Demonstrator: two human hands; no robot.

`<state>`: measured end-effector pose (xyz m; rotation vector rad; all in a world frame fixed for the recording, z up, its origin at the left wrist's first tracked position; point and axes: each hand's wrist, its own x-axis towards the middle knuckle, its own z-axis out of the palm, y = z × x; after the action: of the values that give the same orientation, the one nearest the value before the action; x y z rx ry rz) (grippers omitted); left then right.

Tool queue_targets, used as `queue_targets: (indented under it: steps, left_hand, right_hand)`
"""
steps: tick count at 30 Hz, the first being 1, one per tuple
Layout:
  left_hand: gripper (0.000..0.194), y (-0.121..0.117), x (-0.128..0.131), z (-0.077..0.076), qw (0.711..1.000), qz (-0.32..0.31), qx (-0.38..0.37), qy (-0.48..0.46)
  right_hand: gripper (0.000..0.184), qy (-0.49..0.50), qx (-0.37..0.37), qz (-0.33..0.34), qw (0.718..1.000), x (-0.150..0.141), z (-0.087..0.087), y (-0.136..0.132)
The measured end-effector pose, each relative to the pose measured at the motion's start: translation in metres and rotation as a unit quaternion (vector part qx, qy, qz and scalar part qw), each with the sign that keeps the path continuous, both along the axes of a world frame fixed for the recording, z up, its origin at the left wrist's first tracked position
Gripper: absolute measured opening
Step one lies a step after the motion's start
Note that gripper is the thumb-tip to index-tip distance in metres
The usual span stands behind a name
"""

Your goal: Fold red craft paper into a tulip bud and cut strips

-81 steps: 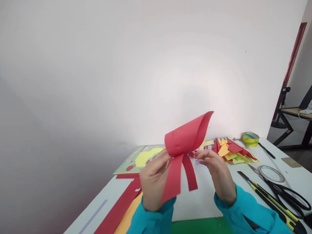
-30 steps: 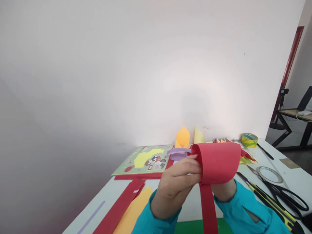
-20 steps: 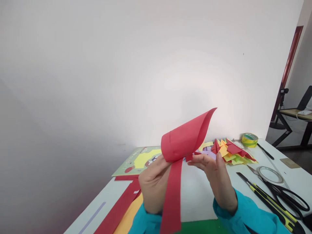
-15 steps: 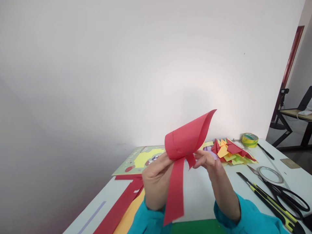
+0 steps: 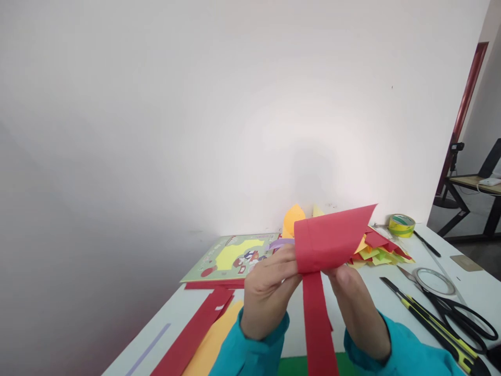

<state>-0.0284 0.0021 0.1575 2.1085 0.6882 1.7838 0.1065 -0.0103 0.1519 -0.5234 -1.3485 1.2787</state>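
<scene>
I hold a rolled red paper piece [image 5: 331, 240] up in front of me, with a red paper strip [image 5: 319, 324] hanging from its underside. My left hand [image 5: 268, 292] pinches the roll's lower left edge, fingers closed on the paper. From below, my right hand [image 5: 354, 297] grips the roll where the strip joins it; its fingertips are hidden behind the paper. Both sleeves are teal.
A white table [image 5: 469, 284] carries a pile of folded coloured papers [image 5: 378, 250], a picture card [image 5: 230, 257], red [image 5: 191, 334] and orange sheets [image 5: 215, 342], black scissors [image 5: 462, 313], a yellow-black knife [image 5: 434, 321], a clear tape ring [image 5: 433, 280] and a yellow-green tape roll [image 5: 401, 224]. A white wall stands behind.
The red roll has turned from tilted up and right to nearly level, and sits lower. My right hand moved under it, and the strip now hangs straight down between my hands.
</scene>
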Motion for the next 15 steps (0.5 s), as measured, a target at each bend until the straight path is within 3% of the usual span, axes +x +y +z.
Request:
queue_targets:
  steps: [5,10,15]
  left_hand:
    - [0.034,0.002,-0.002,-0.001,0.999,-0.012,0.045,-0.002]
    - [0.045,0.001,-0.004,0.0,0.997,-0.03,0.071,0.026]
    - [0.042,-0.003,-0.005,-0.002,0.997,0.007,0.075,0.008]
  right_hand:
    - [0.053,0.066,-0.012,0.049,0.997,-0.001,-0.012,0.024]
    - [0.053,0.107,-0.048,-0.039,0.992,-0.002,-0.022,0.038]
    - [0.052,0.122,-0.029,-0.063,0.99,-0.002,-0.023,0.036]
